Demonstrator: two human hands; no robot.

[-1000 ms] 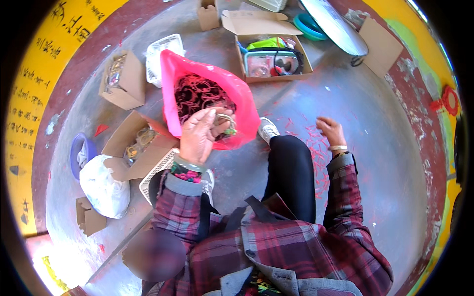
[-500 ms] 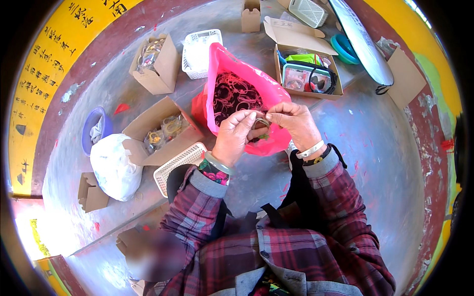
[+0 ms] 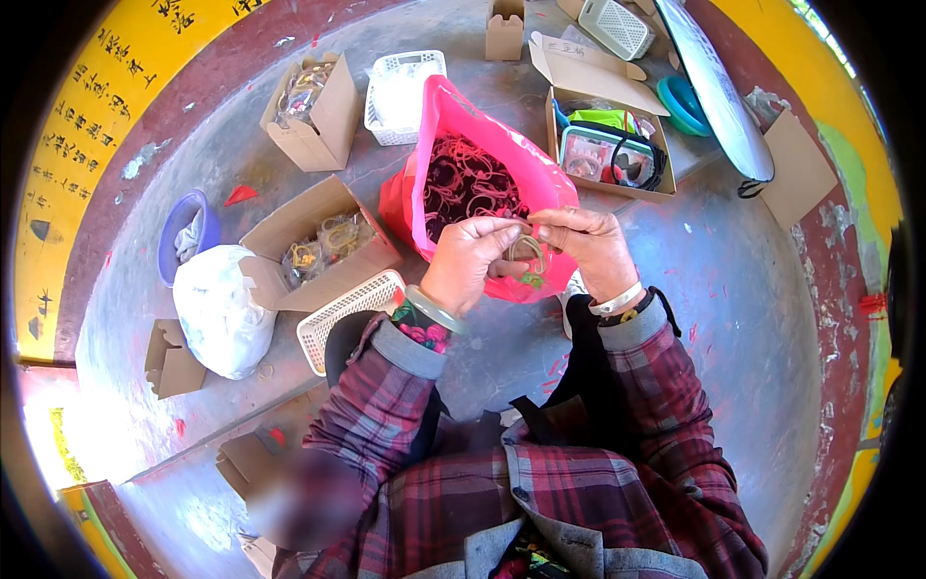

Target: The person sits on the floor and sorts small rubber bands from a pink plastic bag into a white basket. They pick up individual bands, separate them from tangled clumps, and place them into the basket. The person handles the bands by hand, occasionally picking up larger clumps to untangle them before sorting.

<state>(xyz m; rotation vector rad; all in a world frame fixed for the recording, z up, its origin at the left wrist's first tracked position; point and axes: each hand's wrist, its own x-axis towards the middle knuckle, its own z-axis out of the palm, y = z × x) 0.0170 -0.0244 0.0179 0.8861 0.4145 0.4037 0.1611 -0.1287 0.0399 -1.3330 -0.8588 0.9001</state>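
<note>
Head camera, looking steeply down from above the person's own chest and arms.

The single view sits on the head and faces down and slightly forward — the plaid sleeves enter from the lower edge; the left hand and right hand meet close below the lens, near the picture's middle; the grey floor spreads out beyond them; the fisheye bends the yellow wall into a curve along the dark rim — only this one view is shown.
</note>
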